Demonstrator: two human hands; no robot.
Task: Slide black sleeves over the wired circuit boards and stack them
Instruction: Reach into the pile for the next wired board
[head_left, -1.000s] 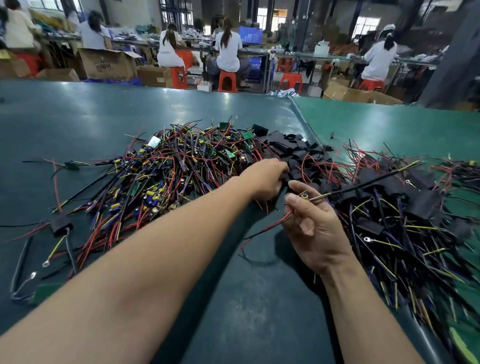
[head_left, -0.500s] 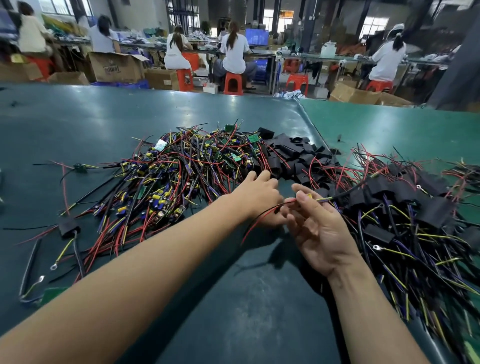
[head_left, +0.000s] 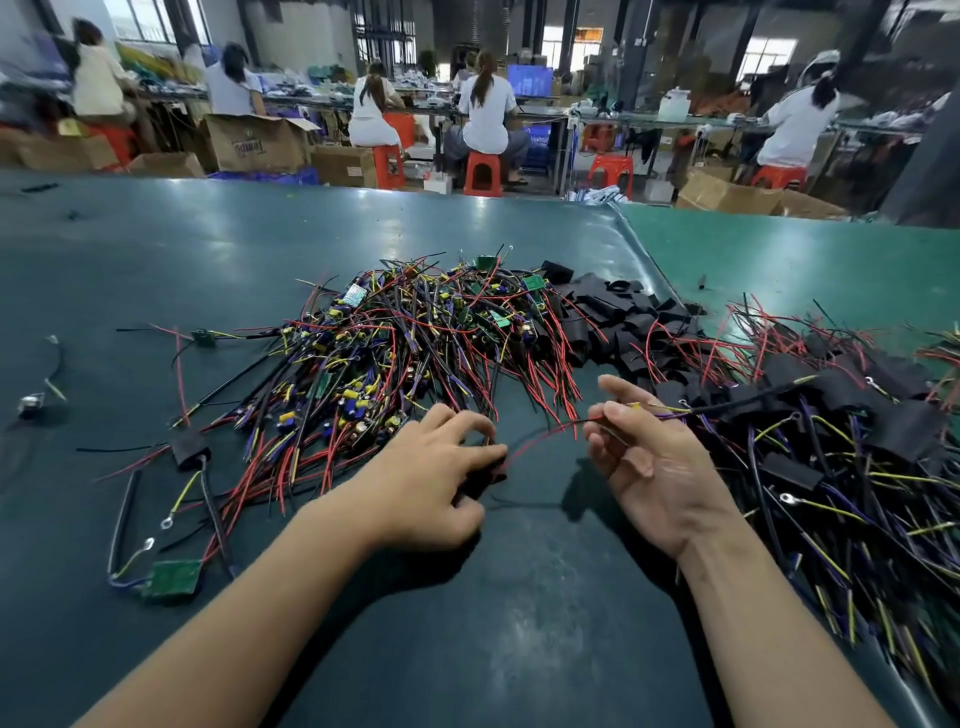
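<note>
My left hand (head_left: 431, 483) lies palm down on the green table, fingers curled round a small black sleeve (head_left: 491, 474). My right hand (head_left: 652, 462) is palm up beside it, thumb and fingers pinching the wires of a circuit board (head_left: 641, 411); the board itself is hidden. A red wire (head_left: 540, 439) arcs between the two hands. Behind the left hand lies a tangled pile of bare wired boards (head_left: 415, 353). Empty black sleeves (head_left: 613, 317) are heaped behind the gap between the hands. A pile of sleeved boards (head_left: 841, 447) spreads to the right of my right hand.
A loose sleeved board (head_left: 189, 451) and a bare green board (head_left: 171, 577) lie at the left, and a small metal part (head_left: 30, 406) near the left edge. A raised seam (head_left: 631, 244) divides the table surface. Seated workers, red stools and cartons (head_left: 260, 143) fill the background.
My left hand has drawn back from the sleeve heap toward me. The hands, close together before, have moved apart, and a red wire now stretches between them.
</note>
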